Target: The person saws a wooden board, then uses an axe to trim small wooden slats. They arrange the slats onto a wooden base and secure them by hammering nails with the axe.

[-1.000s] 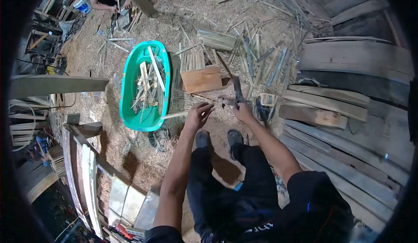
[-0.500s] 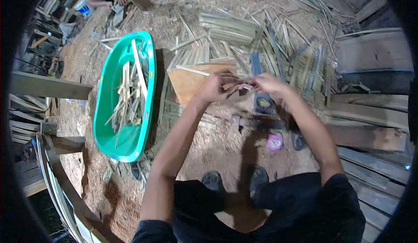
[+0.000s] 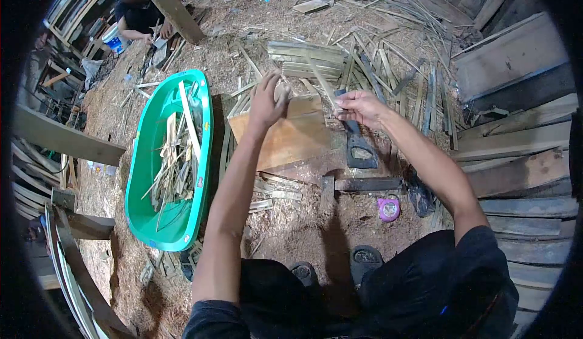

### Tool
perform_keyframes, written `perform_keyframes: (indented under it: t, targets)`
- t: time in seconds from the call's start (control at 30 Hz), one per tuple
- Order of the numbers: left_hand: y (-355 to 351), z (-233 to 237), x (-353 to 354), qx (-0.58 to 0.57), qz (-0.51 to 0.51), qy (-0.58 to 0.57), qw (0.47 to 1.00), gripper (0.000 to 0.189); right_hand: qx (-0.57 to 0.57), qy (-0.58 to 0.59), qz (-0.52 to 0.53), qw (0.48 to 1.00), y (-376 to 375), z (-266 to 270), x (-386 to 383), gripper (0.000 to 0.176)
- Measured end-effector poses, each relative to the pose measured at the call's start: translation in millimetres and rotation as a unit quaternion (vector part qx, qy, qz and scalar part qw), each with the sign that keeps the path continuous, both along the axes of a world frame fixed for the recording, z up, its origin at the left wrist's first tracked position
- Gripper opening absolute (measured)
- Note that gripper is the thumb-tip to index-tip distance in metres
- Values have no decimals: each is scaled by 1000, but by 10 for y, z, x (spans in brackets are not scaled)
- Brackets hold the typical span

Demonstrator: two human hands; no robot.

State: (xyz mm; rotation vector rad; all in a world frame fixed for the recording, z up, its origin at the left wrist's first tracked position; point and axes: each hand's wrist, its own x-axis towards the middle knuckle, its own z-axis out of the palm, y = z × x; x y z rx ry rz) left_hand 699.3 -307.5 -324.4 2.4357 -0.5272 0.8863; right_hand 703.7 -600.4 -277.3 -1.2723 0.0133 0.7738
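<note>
My right hand (image 3: 361, 108) pinches the lower end of a thin wooden strip (image 3: 320, 75), which slants up and to the left. Apart from it, my left hand (image 3: 267, 101) is raised with its fingers spread, over the left part of a brown plywood board (image 3: 291, 138). Below my right hand lies a handsaw (image 3: 362, 154) with a dark handle; the hand covers part of it. Closer to my feet are a hammer (image 3: 367, 184) and a pink tape measure (image 3: 388, 209).
A green plastic tub (image 3: 135, 199) holding wood scraps stands at the left. Beyond the board lies a stack of slats (image 3: 306, 58), with loose strips around it. Planks (image 3: 516, 135) line the right side. Another person (image 3: 136, 17) crouches at the far left, near a post (image 3: 170, 8).
My hands were close together over the saw; they have parted. The left has moved up and left and opened, while the right now holds the strip up. The view has tilted upward.
</note>
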Motion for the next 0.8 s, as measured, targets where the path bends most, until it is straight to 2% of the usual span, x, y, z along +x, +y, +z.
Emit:
perform_keyframes:
  t: [0.03, 0.07, 0.1, 0.13, 0.27, 0.3, 0.4, 0.43, 0.5, 0.67, 0.73, 0.8]
  targets:
    - [64, -60, -58, 76, 71, 4, 995, 55, -7, 0, 1, 1000, 22, -34, 36, 21]
    - [94, -122, -112, 122, 74, 127, 982, 58, -12, 0, 5, 1000, 71, -78, 38, 22]
    - [96, -13, -179, 165, 79, 243, 952, 62, -32, -18, -25, 999, 142, -131, 26, 27]
    - [118, 80, -211, 205, 83, 354, 909, 65, -18, -24, -10, 999, 232, -96, -8, 28]
    - [51, 192, -547, 161, 73, 301, 937, 65, -13, -16, 33, 999, 371, -34, -184, 26]
    - [17, 225, -724, 147, 62, 246, 956, 64, -22, -7, 45, 999, 447, 90, -282, 23]
    - [-94, 235, -1230, 204, 82, 144, 965, 64, -61, -17, 74, 995, 602, 154, -483, 16]
    - [-135, 264, -1361, 199, 78, 163, 963, 64, -87, -31, 79, 993, 617, 129, -534, 17]
    - [-165, 237, -1526, 187, 71, 122, 972, 64, -149, -62, 76, 984, 688, 93, -684, 20]
    - [-136, 228, -1630, 116, 39, 85, 989, 57, -165, -143, 87, 972, 771, 157, -829, 15]
    - [-144, 259, -1658, 133, 55, 69, 987, 58, -167, -158, 87, 969, 790, 171, -770, 20]
    - [-179, 283, -1675, 121, 59, 84, 987, 56, -177, -196, 106, 959, 797, 130, -675, 16]
